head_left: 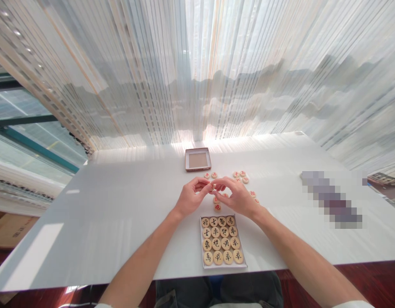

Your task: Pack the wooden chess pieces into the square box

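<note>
My left hand (191,199) pinches a round wooden Chinese chess piece (212,187) between thumb and fingers above the table. My right hand (236,197) is close beside it, its thumb and index finger apart around the near side of the piece; whether they touch it is hard to see. Below my hands lie red-lettered pieces (217,207), some partly hidden by my fingers. Nearer to me, a shallow white box (225,267) holds rows of black-lettered pieces (225,244), face up.
Behind my hands sits an open, shallow brown-rimmed box lid (198,170). More red-lettered pieces lie in small groups, two (214,175) at the back and several (242,173) to the right. A blurred-out object (332,200) lies on the white table (120,205) at far right. Sheer curtains (191,107) hang behind.
</note>
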